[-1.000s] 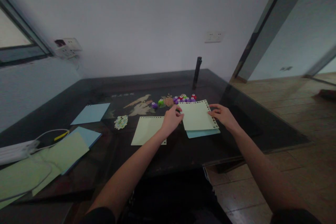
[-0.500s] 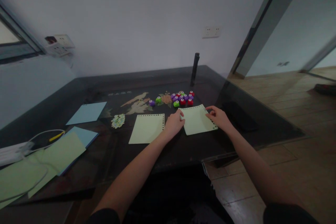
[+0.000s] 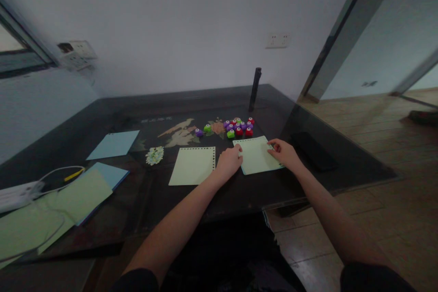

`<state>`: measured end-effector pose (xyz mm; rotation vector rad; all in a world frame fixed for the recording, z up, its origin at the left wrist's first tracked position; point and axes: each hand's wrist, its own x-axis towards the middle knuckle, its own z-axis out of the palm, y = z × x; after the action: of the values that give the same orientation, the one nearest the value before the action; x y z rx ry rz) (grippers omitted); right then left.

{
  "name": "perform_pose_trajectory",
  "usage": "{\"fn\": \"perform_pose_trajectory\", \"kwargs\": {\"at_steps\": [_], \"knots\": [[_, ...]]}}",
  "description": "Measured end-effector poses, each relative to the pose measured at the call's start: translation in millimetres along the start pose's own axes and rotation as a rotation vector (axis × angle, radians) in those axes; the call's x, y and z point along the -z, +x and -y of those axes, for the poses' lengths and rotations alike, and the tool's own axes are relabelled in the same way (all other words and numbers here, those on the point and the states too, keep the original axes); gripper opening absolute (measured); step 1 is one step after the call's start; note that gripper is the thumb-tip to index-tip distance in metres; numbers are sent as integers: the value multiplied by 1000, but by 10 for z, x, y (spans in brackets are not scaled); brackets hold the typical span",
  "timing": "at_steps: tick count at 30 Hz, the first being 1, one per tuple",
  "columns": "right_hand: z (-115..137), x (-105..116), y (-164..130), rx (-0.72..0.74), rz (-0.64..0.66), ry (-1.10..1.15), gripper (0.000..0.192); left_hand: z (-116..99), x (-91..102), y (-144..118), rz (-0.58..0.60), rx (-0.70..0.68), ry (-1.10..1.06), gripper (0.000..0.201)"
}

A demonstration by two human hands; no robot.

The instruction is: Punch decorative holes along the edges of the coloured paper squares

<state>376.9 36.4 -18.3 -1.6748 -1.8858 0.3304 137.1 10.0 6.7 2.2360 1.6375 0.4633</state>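
Observation:
A pale green sheet (image 3: 256,156) with a punched border lies flat on the dark glass table (image 3: 205,100), over a light blue sheet whose edge shows at its lower left. My left hand (image 3: 230,163) rests on the sheet's left edge with fingers curled. My right hand (image 3: 284,153) presses its right edge with the fingertips. A second pale green punched sheet (image 3: 193,166) lies just left of my left hand. Several small coloured paper punches (image 3: 238,127) cluster just beyond the sheet.
A black cylinder (image 3: 255,89) stands behind the punches. A small pile of cut-out paper bits (image 3: 154,155) and a blue sheet (image 3: 114,144) lie to the left. Green and blue sheets (image 3: 82,196), a white cable (image 3: 59,174) and a power strip (image 3: 13,193) sit at far left. A black flat object (image 3: 313,150) lies right.
Both hands lowered the green sheet from a raised tilt down flat onto the blue sheet, nearly covering it. The hands stayed at its two edges.

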Motion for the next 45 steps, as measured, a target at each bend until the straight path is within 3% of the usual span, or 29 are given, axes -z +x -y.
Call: {"fn": "perform_pose_trajectory", "kwargs": {"at_steps": [15, 21, 24, 28, 31, 34, 40, 45], "knots": [[-44, 19, -26, 13, -18, -23, 21, 13, 4, -9, -13, -23, -6, 23], [-68, 25, -25, 74, -80, -66, 19, 3, 206, -81, -52, -101, -76, 20], [11, 67, -30, 91, -111, -42, 18, 199, 439, -128, -118, -157, -110, 17], [287, 61, -30, 151, -125, 41, 16, 770, 736, -179, -167, -202, -51, 16], [618, -16, -17, 228, -45, 113, 13, 1246, 867, -233, -178, -198, 52, 13], [993, -116, 41, 324, 87, 150, 13, 1572, 924, -301, -168, -177, 122, 16], [1565, -363, 338, 411, 265, 135, 16, 1756, 880, -364, -75, -116, 188, 52], [1740, -721, 487, 470, 369, -53, 28, 1777, 803, -366, -67, -45, 212, 54]]}}
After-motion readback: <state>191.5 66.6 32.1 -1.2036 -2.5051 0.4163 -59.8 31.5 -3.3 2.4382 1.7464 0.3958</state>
